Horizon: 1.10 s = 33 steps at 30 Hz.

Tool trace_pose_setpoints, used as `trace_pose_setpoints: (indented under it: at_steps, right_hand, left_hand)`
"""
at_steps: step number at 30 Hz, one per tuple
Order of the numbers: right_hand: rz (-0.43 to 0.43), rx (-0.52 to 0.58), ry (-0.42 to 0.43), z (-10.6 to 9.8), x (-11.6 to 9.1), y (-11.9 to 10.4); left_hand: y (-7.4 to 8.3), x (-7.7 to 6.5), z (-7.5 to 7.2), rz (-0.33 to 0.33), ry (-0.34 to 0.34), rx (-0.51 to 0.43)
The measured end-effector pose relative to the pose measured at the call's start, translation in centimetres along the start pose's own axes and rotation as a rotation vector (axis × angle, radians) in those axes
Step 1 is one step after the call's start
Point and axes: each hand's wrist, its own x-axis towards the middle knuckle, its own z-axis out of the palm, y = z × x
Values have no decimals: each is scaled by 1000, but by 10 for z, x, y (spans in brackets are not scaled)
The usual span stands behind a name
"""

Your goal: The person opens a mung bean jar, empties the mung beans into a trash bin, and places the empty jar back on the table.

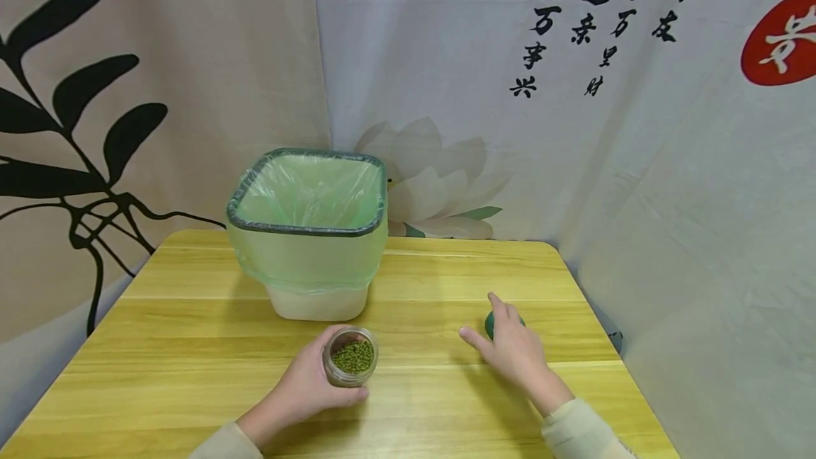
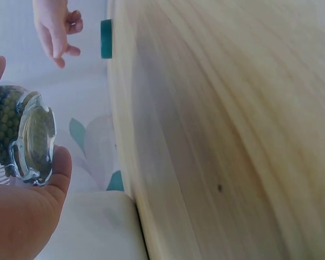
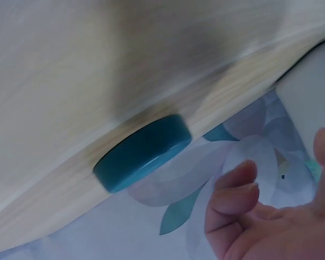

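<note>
My left hand [image 1: 311, 377] grips a clear jar [image 1: 334, 370] around its side, lifted off the table. Its mouth is uncovered, and small green beans [image 1: 354, 358] show inside. In the left wrist view the jar [image 2: 35, 138] appears between thumb and fingers. A round green lid [image 1: 489, 326] lies on the table at the right, partly hidden under my right hand [image 1: 513, 353]. That hand hovers over it, fingers loosely spread and holding nothing. Seen from the right wrist, a gap separates the lid [image 3: 143, 154] from the bent fingers [image 3: 233, 200].
A pale bin [image 1: 319, 305] lined with a green plastic bag [image 1: 306, 257] stands at the back left of the wooden table [image 1: 421, 409], just beyond the jar. Behind the table hangs a printed cloth [image 1: 440, 69]. The table's right edge runs beyond the right hand.
</note>
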Motion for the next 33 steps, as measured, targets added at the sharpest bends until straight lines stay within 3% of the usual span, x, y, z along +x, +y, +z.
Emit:
trace_pose_setpoints:
  at_steps: [13, 21, 33]
  right_hand:
    - [-260, 121, 182, -4, -11, -29]
    - [-400, 158, 248, -18, -9, -53]
    - [-530, 174, 305, -31, 1, -84]
  left_hand:
    - [-3, -8, -13, 2, 26, -16]
    - [-1, -14, -27, -10, 99, -22]
    - [10, -21, -48, -26, 197, 42]
